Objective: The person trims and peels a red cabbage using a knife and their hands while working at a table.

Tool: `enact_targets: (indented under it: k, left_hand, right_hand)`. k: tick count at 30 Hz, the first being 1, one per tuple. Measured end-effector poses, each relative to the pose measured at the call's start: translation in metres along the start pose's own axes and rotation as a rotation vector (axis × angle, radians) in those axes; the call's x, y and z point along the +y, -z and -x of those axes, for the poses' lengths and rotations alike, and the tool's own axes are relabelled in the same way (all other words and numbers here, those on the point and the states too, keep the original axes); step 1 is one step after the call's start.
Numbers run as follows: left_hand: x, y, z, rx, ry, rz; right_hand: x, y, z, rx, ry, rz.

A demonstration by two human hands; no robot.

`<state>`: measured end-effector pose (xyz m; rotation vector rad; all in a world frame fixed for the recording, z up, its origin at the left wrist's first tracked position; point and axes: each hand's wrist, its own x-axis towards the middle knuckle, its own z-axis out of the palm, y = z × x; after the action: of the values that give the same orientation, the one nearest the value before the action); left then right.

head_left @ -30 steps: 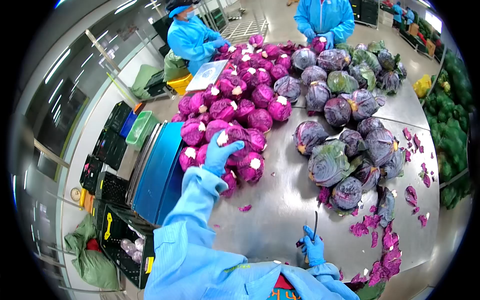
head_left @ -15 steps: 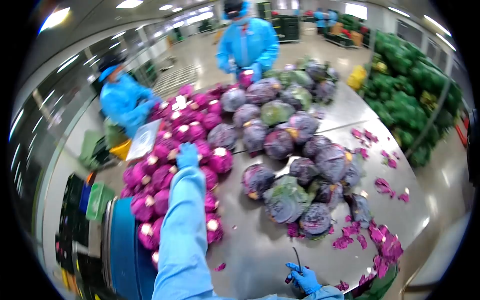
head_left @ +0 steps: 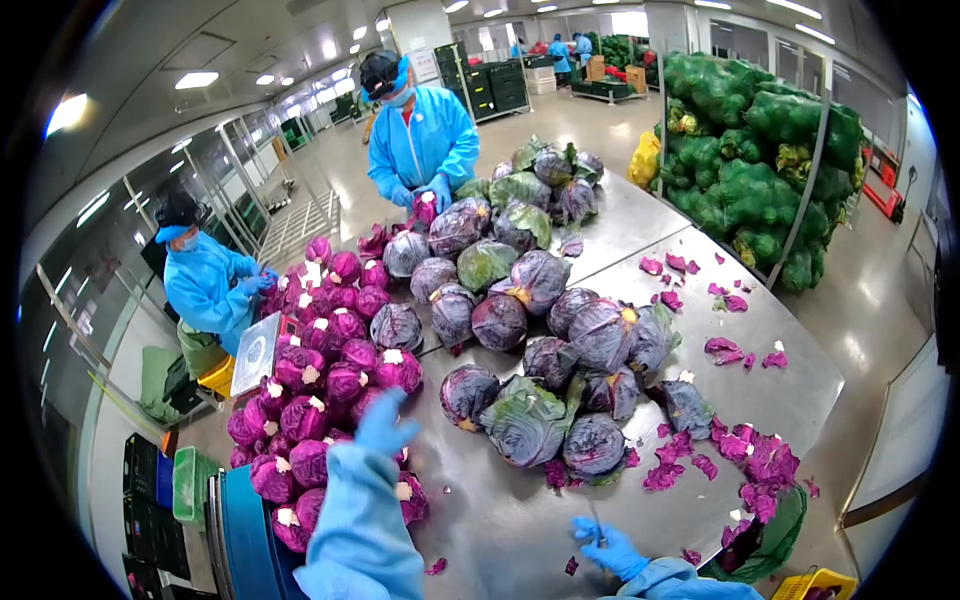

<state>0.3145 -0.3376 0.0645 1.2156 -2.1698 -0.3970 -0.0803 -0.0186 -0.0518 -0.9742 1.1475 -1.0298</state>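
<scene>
My left hand [head_left: 386, 425], gloved in blue, is over the near right side of the pile of trimmed purple cabbages [head_left: 308, 462]. Its fingers are stretched out with the thumb apart, and nothing shows in it. My right hand [head_left: 612, 550], also gloved, is low over the metal table's near edge. Its fingers are closed around a small knife [head_left: 597, 520], whose thin blade points away from me and is blurred. In front of it lie untrimmed red cabbages [head_left: 525, 425] with dull outer leaves, some greenish.
Peeled leaves [head_left: 765, 465] lie along the right of the metal table [head_left: 480, 530], above a green bag [head_left: 785, 540]. A scale [head_left: 256, 355] stands left of the pile. Two co-workers, one [head_left: 425, 140] across the table and another [head_left: 205, 280] at left, handle cabbages. Green net sacks [head_left: 750, 170] are stacked at right.
My left hand has drawn back toward me from farther up the trimmed pile. The view has shifted, so the table and co-workers appear farther left. My right hand stays low with the knife.
</scene>
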Motion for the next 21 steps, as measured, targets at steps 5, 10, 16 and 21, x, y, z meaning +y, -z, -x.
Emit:
enact_targets:
  k: [5,10,16,21]
  left_hand:
    - [0.149,-0.048,0.149,-0.776,0.223,0.283]
    - [0.241,-0.143,0.27,-0.503,0.676,-0.443]
    - [0.245,-0.203,0.241,-0.38,0.501,-0.495]
    - [0.289,-0.252,0.143,-0.417,0.036,-0.042]
  right_hand:
    - [-0.05,0.088,-0.009,0.618,0.484,0.312]
    - [-0.066,0.245,-0.017,1.221,0.548,0.478]
    - [-0.035,0.298,-0.051,0.875,0.241,0.747]
    - [-0.038,0.254,-0.068,0.508,0.227,0.987]
